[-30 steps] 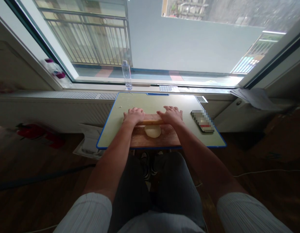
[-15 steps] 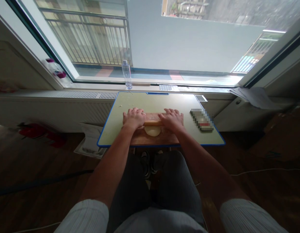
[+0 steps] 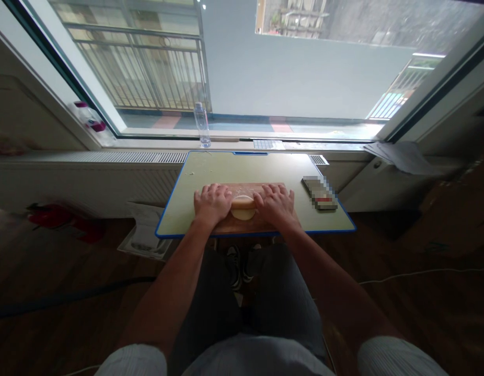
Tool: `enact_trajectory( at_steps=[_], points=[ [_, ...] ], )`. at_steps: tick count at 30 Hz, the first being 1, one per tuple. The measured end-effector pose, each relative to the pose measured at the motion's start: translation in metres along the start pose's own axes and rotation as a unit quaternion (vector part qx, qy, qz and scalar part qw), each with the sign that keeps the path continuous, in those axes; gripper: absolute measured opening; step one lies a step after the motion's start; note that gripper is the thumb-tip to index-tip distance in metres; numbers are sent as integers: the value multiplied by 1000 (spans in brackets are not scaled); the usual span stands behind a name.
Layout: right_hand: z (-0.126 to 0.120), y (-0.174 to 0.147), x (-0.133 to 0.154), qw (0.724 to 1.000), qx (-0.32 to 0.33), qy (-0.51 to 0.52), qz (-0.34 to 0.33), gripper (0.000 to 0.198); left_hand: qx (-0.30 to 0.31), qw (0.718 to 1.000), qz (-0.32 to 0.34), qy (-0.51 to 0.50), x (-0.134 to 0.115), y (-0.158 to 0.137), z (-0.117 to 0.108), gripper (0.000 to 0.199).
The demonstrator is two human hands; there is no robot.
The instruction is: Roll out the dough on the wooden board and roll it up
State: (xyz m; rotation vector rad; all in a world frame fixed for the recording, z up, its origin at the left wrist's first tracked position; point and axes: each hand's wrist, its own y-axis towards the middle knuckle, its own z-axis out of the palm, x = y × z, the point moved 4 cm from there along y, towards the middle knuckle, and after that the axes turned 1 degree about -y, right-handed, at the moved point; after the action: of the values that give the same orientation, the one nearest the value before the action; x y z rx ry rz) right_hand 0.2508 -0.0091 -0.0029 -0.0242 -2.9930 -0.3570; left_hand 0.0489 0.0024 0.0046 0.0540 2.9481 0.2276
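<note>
Left hand (image 3: pixel 213 201) and right hand (image 3: pixel 275 202) curled over ends of rolling pin (image 3: pixel 242 204). Dough (image 3: pixel 243 214) under it already flat, roundish, on board (image 3: pixel 245 227); rolling seems unfinished.

Recorded: cream round dough (image 3: pixel 243 214), light-tan wooden rolling pin (image 3: pixel 243 203), reddish-brown wooden board (image 3: pixel 242 227), pale yellow-green, blue-edged rectangular counter (image 3: pixel 281 166), and finely striped whitish sleeves (image 3: pixel 394 356).
</note>
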Motion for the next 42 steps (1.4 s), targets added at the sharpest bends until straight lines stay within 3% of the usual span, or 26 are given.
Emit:
enact_trajectory(
  at_steps=[13,25,36,42],
  points=[
    [0,-15,-1,1000,-9,15,-12,58,-30,999,14,0,1,-19,4,51],
    [8,23,-3,997,49,-20,-52,60,52,998,-12,-19,6,23,10,52],
    [17,69,-3,991,129,20,13,74,124,992,-27,-26,14,68,22,59],
    [16,84,0,991,125,30,23,75,134,990,-29,-25,16,83,27,59]
  ],
)
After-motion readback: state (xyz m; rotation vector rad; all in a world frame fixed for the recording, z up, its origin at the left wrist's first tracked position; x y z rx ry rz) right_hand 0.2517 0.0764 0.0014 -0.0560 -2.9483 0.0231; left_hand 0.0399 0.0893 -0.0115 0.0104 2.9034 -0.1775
